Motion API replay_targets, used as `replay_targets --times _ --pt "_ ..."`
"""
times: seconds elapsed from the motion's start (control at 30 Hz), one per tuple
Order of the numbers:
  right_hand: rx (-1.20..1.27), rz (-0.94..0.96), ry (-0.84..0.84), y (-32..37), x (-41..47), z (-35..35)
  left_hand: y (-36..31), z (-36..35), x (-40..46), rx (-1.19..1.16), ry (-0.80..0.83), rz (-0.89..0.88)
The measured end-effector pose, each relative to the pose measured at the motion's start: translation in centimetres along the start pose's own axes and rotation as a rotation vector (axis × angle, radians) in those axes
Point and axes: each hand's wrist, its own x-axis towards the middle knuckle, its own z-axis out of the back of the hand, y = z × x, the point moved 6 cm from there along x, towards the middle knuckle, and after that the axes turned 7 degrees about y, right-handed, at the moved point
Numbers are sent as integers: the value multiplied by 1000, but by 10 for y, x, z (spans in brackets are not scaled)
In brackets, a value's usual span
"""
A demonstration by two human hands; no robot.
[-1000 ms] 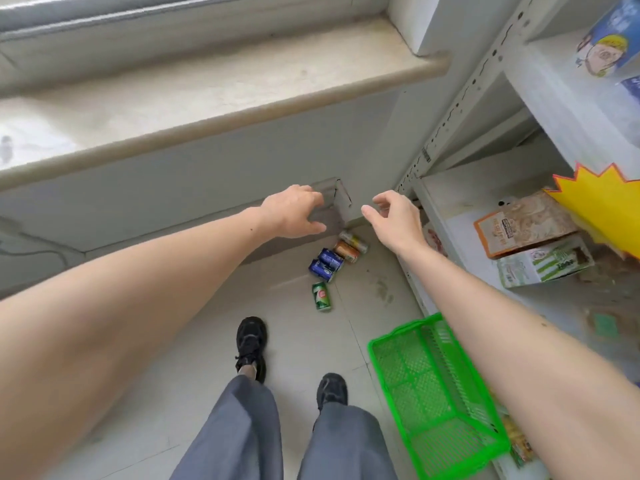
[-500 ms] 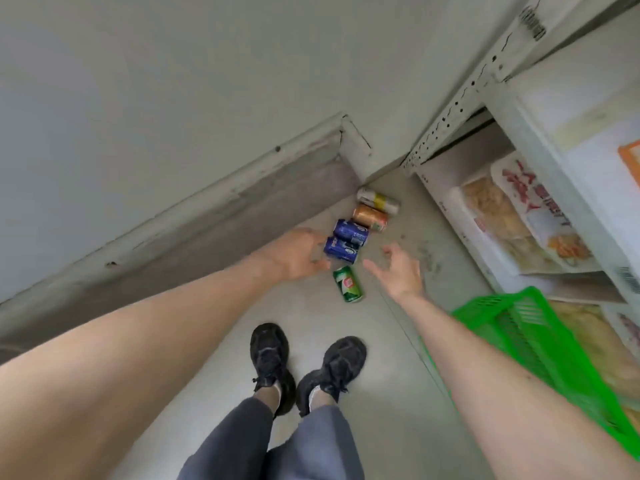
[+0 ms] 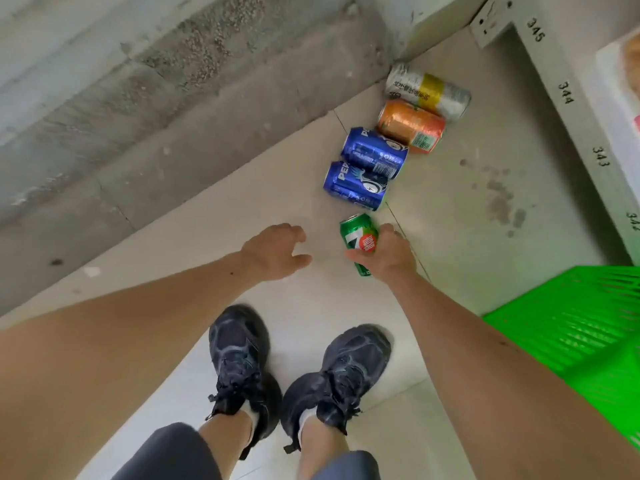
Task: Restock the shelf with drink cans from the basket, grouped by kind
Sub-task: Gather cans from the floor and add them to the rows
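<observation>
Cans lie on their sides on the pale floor, in a loose row that runs from the wall corner toward the person. Nearest to the feet is the green can [image 3: 358, 239], and the right hand [image 3: 388, 256] grips it: the thumb comes across the lower part of the can and the fingers curl round its far side. Whether the can is lifted off the floor or rests on it, I cannot tell.

Just beyond it, with a small gap, lie two blue cans, the nearer blue can [image 3: 356, 186] and the farther blue can [image 3: 375, 153], side by side and touching. Next is the orange can [image 3: 411, 127], touching the farther blue one, and last the silver can with a yellow band [image 3: 427, 91], close to the wall corner and against the orange one.

The left hand [image 3: 273, 252] hangs over the floor to the left of the green can, apart from it. Its fingers are loosely curled, the thumb points toward the can, and it holds nothing.

At the right edge is the green basket [image 3: 571, 327], only partly in view, near the right forearm. Above it runs the grey shelf frame [image 3: 568, 109] with printed numbers along its edge. At the bottom are two dark shoes [image 3: 298, 372] and grey trouser legs. A rough grey skirting runs along the wall at the upper left.
</observation>
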Motion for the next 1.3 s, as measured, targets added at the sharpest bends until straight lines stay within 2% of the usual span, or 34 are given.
replay_targets --times 0.33,0.6,0.8,1.0,1.13,1.3 --pt "40 29 -51 0 17 -12 3 -9 20 31 24 0" --pt "184 84 -6 14 -60 36 -44 48 -37 71 53 -72" --pt "390 172 -126 49 -180 149 -129 142 -136 118 -49 -200" --pt "589 287 -267 84 -320 268 -223 223 -258 101 -32 -359" --pt "661 342 -360 101 -417 329 -275 256 -335 127 4 -442" --pt "750 361 -544 111 -523 385 -341 283 -433 122 -48 -570"
